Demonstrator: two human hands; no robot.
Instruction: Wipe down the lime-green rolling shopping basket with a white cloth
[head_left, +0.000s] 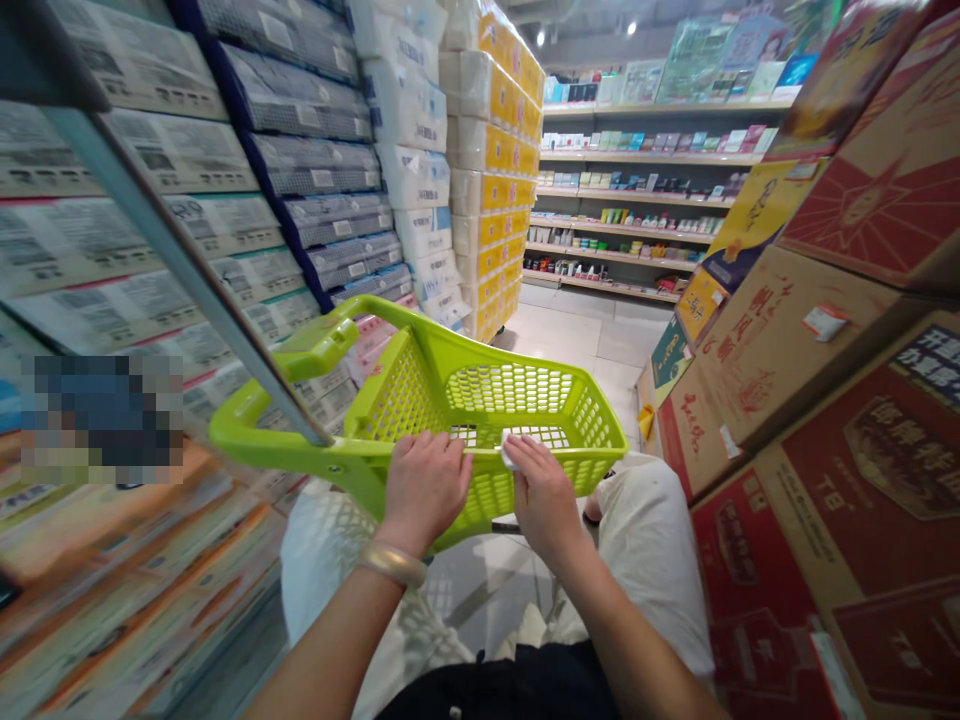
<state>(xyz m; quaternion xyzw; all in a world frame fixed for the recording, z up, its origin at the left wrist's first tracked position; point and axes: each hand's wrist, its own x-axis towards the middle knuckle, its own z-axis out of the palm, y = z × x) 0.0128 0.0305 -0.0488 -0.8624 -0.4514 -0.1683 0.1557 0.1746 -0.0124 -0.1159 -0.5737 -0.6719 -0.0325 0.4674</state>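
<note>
A lime-green plastic rolling shopping basket (517, 372) stands between my knees, its sides pierced with holes. My left hand (427, 488) is closed over the near rim, a gold-coloured bangle (394, 565) on its wrist. Further right along that rim, my right hand (546, 492) presses a small white wad (508, 450), cloth or tissue, against the edge; most of it is hidden under the fingers. The basket's metal pull handle (202, 290) slants up to the left from the handle end. Bare floor shows through the basket's bottom holes.
Tall stacks of packaged paper goods (495, 180) line the left side. Printed cartons (810, 340) are piled close on the right. Shelves of small boxes and bottles (645, 185) stand at the back, beyond the tiled aisle floor (577, 325). A blurred-out patch (105, 415) lies at far left.
</note>
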